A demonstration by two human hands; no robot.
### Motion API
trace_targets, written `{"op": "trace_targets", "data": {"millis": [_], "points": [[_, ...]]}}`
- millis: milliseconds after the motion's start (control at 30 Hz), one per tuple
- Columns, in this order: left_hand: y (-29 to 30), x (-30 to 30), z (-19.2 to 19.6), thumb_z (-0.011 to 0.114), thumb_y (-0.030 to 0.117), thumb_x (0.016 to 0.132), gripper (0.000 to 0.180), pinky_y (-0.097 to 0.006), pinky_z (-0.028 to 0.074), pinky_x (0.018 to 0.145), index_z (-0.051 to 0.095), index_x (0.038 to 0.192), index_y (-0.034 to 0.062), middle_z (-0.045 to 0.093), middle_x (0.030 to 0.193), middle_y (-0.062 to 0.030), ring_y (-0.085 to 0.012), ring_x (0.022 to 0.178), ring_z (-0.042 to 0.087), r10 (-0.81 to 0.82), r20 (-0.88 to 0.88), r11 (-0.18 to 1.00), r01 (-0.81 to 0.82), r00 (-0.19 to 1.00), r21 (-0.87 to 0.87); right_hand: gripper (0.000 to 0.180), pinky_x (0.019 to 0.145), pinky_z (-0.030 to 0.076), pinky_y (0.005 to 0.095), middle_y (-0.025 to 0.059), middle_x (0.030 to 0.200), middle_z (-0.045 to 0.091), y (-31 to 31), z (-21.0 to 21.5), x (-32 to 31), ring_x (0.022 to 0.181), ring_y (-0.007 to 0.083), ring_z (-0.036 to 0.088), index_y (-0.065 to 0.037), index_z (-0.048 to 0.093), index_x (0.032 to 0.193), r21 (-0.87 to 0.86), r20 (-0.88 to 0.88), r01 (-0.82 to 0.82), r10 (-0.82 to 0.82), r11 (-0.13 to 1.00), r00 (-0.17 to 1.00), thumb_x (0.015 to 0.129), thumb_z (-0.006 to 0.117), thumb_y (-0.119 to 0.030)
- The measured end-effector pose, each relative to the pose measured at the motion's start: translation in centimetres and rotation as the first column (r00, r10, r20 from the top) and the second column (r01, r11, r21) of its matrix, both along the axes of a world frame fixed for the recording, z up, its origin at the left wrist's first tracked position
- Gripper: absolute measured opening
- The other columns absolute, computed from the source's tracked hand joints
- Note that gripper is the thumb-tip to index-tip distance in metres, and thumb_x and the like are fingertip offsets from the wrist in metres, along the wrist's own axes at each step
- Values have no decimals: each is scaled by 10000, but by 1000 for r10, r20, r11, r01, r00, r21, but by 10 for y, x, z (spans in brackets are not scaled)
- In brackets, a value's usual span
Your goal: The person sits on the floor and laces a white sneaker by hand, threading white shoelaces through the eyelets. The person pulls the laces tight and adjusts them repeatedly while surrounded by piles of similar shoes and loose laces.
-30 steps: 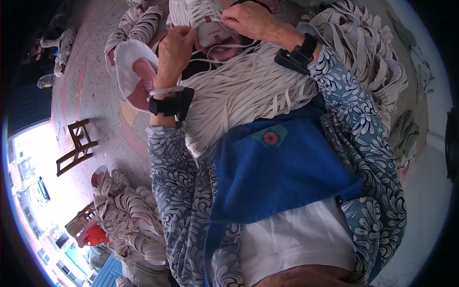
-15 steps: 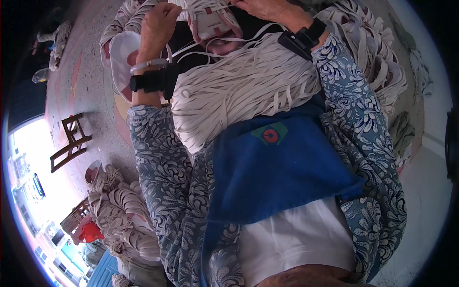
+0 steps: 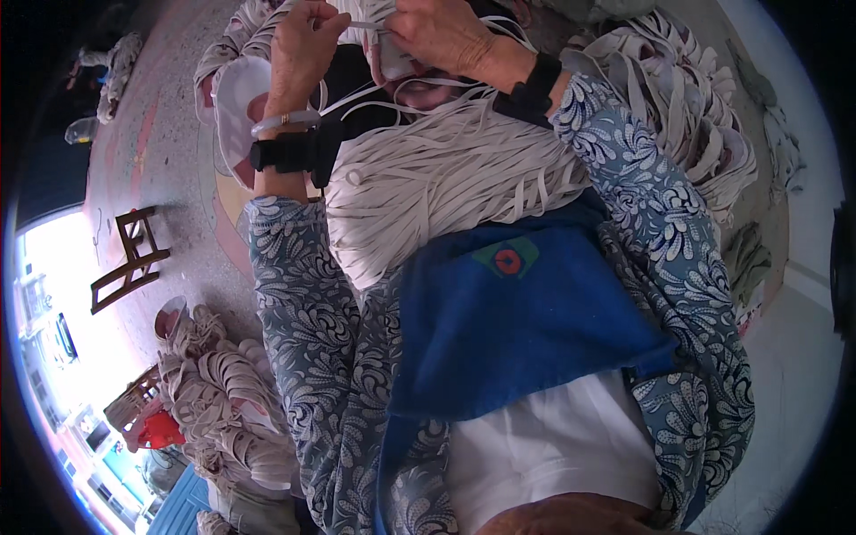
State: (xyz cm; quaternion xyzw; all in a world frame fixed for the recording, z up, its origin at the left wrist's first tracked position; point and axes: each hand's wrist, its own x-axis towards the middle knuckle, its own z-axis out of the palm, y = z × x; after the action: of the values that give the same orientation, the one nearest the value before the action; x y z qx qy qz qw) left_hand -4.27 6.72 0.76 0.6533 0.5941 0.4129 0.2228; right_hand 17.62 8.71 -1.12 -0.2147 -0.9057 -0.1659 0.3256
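My left hand (image 3: 305, 49) is closed in a pinch on one end of a flat white shoelace (image 3: 364, 25). The fingers of my right hand (image 3: 439, 34) are closed on the same lace, which runs short and taut between them. Just below and partly behind my right hand is a pale shoe upper (image 3: 390, 64) with pinkish lining; much of it is hidden. A thick bundle of white shoelaces (image 3: 446, 192) lies across my lap, on top of a blue apron (image 3: 526, 330). Loose lace strands loop from near the shoe upper to the bundle.
Stacked pale shoe uppers (image 3: 704, 107) lie at the right, and more uppers (image 3: 236, 111) sit beside my left wrist. Another pile of uppers (image 3: 236, 392) is at lower left, near a red bag (image 3: 160, 430). A small wooden stool (image 3: 129, 263) lies tipped on the floor.
My right hand has moved left, closer to my left hand, and now covers much of the shoe upper. The stretch of lace between the hands is shorter. My left hand has barely moved.
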Motion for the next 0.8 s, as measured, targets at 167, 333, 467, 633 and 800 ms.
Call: {"op": "trace_targets", "data": {"millis": [167,333,467,633,800], "points": [[-8,6,12,691,153,821,169,-238,430,562,613,852,7,573,721,-21,-78,638,520,48,3,999,-48,999,18,184,538,435,382,107,724,457,-4,-19,-14,536,223,474,-10,529,709,-198,-76,-10,-5,980,997,832,602,-126],[-15,27,32,655,27,787,172,-271,354,510,499,716,40,437,627,2,-93,568,417,32,49,986,-39,998,160,126,471,455,313,119,758,498,-18,-5,-14,549,216,534,9,576,776,-137,-17,113,-117,984,993,800,622,-106],[-8,25,20,660,26,785,183,-264,344,499,491,717,39,432,619,13,-82,559,402,1,100,986,-17,995,166,133,478,456,356,121,763,497,-29,5,-18,513,232,515,1,573,770,-225,171,299,-265,927,949,803,621,-118],[0,-8,-3,725,202,824,238,-212,449,562,651,910,-7,629,740,-23,-66,654,558,43,72,998,-47,996,52,211,454,380,390,110,662,483,-1,-2,-24,430,218,415,-21,542,667,-116,-269,-199,162,973,949,832,587,-144],[-10,-28,-33,726,200,813,231,-232,465,611,656,894,-5,637,748,-33,-84,677,572,96,-54,995,-97,994,-6,301,466,302,372,75,489,415,-7,59,-7,443,156,331,-24,483,589,-889,-18,-69,118,452,993,855,545,-151]]}}
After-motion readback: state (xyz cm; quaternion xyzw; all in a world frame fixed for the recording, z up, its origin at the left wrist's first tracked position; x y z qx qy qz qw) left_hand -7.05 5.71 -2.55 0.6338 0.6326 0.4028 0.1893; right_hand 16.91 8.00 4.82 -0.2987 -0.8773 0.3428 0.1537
